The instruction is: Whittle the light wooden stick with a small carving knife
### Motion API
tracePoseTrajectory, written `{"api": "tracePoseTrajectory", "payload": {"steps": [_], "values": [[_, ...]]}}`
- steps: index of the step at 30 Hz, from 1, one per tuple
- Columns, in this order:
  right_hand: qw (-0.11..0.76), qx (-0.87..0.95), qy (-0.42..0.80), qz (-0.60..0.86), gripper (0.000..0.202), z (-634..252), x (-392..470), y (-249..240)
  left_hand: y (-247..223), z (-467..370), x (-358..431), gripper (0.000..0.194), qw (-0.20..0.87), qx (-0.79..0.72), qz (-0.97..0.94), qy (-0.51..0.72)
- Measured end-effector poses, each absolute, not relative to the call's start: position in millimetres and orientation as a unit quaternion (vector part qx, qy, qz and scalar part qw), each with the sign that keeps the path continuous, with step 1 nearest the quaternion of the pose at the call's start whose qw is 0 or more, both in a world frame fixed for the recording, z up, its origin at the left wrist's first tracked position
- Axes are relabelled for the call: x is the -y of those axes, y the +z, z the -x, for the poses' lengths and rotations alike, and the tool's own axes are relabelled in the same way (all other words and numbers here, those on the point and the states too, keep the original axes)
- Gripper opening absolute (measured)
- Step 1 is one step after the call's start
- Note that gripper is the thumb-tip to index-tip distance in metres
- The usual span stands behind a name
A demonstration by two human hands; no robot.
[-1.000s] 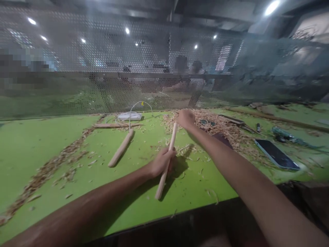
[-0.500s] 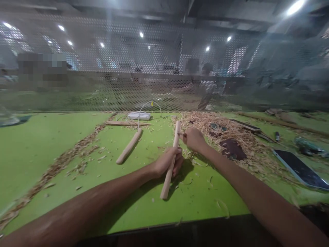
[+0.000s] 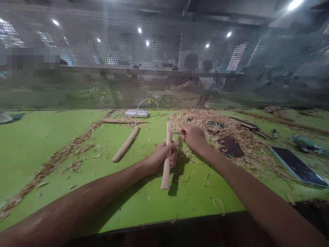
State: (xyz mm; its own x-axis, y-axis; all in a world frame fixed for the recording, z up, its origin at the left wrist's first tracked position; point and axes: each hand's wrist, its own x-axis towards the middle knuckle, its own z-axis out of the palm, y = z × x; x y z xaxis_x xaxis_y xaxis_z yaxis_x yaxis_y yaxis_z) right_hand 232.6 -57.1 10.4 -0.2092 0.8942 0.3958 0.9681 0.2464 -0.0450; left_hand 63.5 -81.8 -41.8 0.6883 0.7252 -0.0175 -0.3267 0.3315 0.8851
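A pale wooden stick point(image 3: 166, 175) stands nearly lengthwise before me, with my left hand point(image 3: 164, 156) wrapped round its middle. To the right of its upper part, my right hand point(image 3: 193, 137) is closed on a small thin tool point(image 3: 177, 132) that points left at the stick. Most of the tool is hidden by my fingers. A second pale stick point(image 3: 125, 144), slightly curved, lies on the green table point(image 3: 144, 209) left of my hands.
Wood shavings point(image 3: 205, 118) are heaped at the back right, around a dark brown piece point(image 3: 230, 145). A phone point(image 3: 298, 166) lies at the right. Behind the white power strip point(image 3: 136, 113) rises a perforated screen point(image 3: 154, 82). A flat wooden strip point(image 3: 123, 121) lies near the back.
The held stick has shifted left and become more upright in view. My left hand has moved slightly left and up with it. A wider gap shows between my right hand and the stick.
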Motion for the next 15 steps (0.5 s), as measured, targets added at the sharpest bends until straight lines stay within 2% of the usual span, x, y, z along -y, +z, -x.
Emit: {"api": "tracePoseTrajectory", "payload": {"steps": [9, 15], "values": [[0.193, 0.791, -0.105, 0.571, 0.016, -224.2, 61.7, 5.8, -34.6, -62.4, 81.3, 0.025, 0.807, -0.173, -0.442, 0.351], [0.226, 0.810, -0.145, 0.520, 0.016, -226.5, 59.6, 3.3, -39.6, -61.5, 78.2, 0.029, 0.813, -0.171, -0.423, 0.362]]}}
